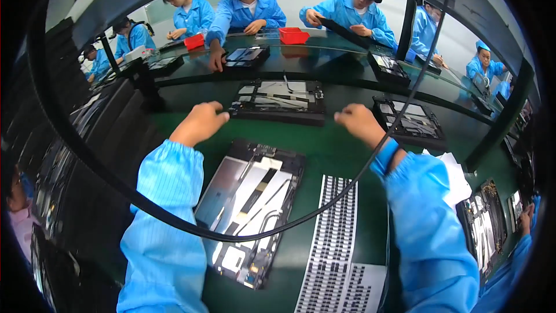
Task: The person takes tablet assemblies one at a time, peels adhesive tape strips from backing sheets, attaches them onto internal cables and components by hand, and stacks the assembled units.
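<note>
Ahead of me a tablet with its inside laid bare (pixel 272 94) lies in a black foam tray (pixel 278 117). My left hand (pixel 200 123) is just beyond the tray's left end, thumb and fingers apart, holding nothing. Off its right end is my right hand (pixel 360 122), fingers partly bent and nothing visible in them. Whether either hand touches the tray is hard to tell. Between my forearms another opened tablet (pixel 255 197) rests slanted on the green bench, showing silver plates, flat cables and a board. Right of it lies a white sheet with rows of small black stickers (pixel 335 220).
A black cable (pixel 231 236) loops across the view. Stacked black foam trays (pixel 87 156) rise at the left. Another tray with an opened tablet (pixel 411 122) sits at right, near white paper (pixel 454 179). Co-workers in blue work beyond a belt with red bins (pixel 293 36).
</note>
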`<state>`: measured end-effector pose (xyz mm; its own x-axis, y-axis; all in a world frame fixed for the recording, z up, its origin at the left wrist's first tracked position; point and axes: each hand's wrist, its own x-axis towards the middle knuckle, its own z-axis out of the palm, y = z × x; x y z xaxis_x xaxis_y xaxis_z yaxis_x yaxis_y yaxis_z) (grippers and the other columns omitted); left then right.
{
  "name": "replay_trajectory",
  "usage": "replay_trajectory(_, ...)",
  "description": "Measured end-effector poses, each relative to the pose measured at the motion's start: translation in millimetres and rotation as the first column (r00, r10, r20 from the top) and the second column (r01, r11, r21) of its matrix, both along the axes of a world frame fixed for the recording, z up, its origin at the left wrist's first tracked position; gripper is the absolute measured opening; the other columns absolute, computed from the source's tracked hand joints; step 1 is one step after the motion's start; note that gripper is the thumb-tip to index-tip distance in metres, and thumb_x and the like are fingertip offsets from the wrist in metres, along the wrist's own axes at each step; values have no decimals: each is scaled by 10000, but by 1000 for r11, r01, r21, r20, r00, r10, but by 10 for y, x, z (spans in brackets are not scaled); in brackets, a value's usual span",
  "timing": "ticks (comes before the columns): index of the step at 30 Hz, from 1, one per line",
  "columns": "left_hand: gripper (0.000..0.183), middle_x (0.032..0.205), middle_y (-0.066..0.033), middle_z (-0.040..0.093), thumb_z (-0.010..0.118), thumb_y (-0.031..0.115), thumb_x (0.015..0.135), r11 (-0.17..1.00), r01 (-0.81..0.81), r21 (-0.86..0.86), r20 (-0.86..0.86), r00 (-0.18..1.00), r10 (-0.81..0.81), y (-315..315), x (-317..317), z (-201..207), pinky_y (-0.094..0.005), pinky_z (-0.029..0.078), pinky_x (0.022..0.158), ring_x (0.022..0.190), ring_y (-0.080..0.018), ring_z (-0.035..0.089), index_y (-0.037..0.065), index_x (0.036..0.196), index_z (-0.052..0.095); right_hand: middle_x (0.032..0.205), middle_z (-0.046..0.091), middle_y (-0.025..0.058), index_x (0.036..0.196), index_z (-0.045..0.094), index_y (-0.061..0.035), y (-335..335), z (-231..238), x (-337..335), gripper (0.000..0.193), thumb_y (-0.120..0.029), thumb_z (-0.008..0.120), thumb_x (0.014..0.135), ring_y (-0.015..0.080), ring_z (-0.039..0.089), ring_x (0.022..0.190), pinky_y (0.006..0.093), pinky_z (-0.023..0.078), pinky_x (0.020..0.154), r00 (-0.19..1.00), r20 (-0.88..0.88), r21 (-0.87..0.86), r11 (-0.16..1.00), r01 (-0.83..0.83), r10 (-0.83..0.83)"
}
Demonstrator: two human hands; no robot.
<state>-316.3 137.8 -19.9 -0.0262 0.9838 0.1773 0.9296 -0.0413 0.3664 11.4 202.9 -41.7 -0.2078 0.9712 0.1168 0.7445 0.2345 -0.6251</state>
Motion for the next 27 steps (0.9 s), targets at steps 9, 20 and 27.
replay_trajectory(9,595,1165,-212,493,649,84,710,989,-138,51,656,751,71,811,79,-626,-306,349,922,1066,-272,484,-99,1218,399,949,555,198,989,483,86,811,-785,-732,469,-222,690,702,332,559,895,374,445,813,608,-731,-76,921,381,-312)
replay_trajectory(20,881,1307,-264,319,735,347,614,844,526,103,-86,850,-519,-1560,693,-84,-468,245,1002,1226,-412,291,-19,1296,314,888,593,106,940,566,29,-1238,471,1483,235,-30,611,717,207,575,803,303,456,789,95,-980,-163,977,140,-177)
replay_trajectory(27,868,1335,-220,317,602,620,619,942,324,86,-315,906,-283,-1980,660,-564,-509,183,1014,1238,-413,272,49,1249,432,1057,551,144,1162,459,62,-3089,7,2370,418,-35,508,758,226,555,956,319,434,897,89,-953,-231,883,408,-291)
